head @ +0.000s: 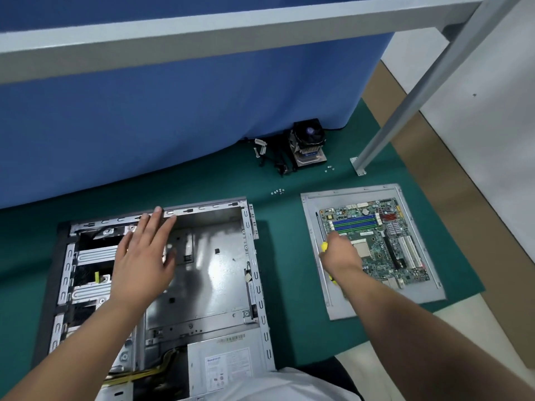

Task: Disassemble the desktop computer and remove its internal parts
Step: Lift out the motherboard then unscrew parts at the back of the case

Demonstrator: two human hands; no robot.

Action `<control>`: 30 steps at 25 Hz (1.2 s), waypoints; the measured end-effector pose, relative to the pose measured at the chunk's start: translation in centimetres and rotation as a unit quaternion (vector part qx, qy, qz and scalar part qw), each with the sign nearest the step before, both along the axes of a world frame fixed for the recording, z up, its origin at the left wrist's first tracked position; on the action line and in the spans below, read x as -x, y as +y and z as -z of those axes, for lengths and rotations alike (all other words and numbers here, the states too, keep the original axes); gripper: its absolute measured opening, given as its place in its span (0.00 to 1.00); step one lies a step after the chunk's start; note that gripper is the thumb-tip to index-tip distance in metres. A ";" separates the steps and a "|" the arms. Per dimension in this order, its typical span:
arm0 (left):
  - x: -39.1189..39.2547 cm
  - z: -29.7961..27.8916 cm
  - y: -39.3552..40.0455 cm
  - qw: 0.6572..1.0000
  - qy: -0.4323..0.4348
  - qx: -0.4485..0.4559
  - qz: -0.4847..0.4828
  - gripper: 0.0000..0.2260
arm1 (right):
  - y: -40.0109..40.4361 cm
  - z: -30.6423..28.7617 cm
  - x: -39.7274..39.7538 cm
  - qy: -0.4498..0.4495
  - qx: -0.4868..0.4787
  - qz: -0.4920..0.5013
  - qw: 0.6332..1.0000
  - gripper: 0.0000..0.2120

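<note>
Motherboard (376, 244) (fragile) lay frame-right; right hand (340, 253) gripped screwdriver (324, 244) there; left hand (144, 256) hovered flat-fingered, empty; lift by edges.

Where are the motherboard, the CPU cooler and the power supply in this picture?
motherboard (396, 244): head view, on the middle of the green board, right of the right hand.
CPU cooler (308, 143): head view, on its metal fins under the fan.
power supply (228, 369): head view, on its white label.
</note>
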State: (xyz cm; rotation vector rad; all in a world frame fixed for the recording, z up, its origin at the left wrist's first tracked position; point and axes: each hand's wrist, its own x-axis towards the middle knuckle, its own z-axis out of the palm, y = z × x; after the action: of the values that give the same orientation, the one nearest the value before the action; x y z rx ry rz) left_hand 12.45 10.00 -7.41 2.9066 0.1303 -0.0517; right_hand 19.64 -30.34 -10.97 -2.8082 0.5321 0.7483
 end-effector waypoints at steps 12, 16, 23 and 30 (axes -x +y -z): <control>3.7 0.3 -0.1 0.996 -0.007 0.043 -0.082 0.32 | 5.9 -4.1 -0.2 -0.141 -0.162 -0.090 0.972 0.24; 5.0 -0.8 -0.9 0.991 -0.005 0.064 -0.117 0.35 | 13.8 -7.7 -1.1 -0.182 -0.232 -0.268 0.917 0.29; 11.0 -0.5 -2.3 0.984 0.052 0.049 -0.162 0.49 | 18.4 -7.5 -5.8 -0.092 0.012 -0.414 0.905 0.36; 11.0 -0.7 -2.3 0.986 0.070 0.014 -0.151 0.54 | 19.8 -6.5 -5.8 -0.129 0.020 -0.385 0.913 0.25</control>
State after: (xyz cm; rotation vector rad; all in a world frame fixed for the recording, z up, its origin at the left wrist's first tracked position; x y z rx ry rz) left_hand 1.41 7.69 -6.71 2.8188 0.5852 -0.2051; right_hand 25.44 -10.54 -4.51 -3.0567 -0.6563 0.4436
